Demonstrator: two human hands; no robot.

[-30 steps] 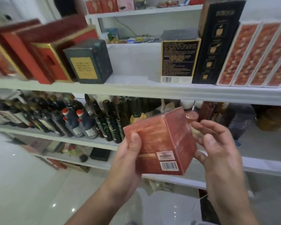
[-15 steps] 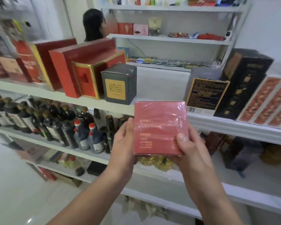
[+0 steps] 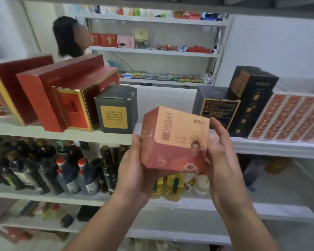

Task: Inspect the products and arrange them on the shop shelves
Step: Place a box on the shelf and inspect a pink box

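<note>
Head view is showing the red-and-peach carton [image 3: 174,140] sitting mid-frame between both hands. The left hand [image 3: 136,171] is cupping its nine o'clock side and the right hand [image 3: 223,156] is gripping three o'clock, tilting the printed face up, likely for reading. The upper shelf [image 3: 261,147] gap is waiting at twelve o'clock.

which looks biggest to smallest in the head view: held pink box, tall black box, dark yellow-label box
1. held pink box, but it is nearest the camera, so unsure
2. tall black box
3. dark yellow-label box
</note>
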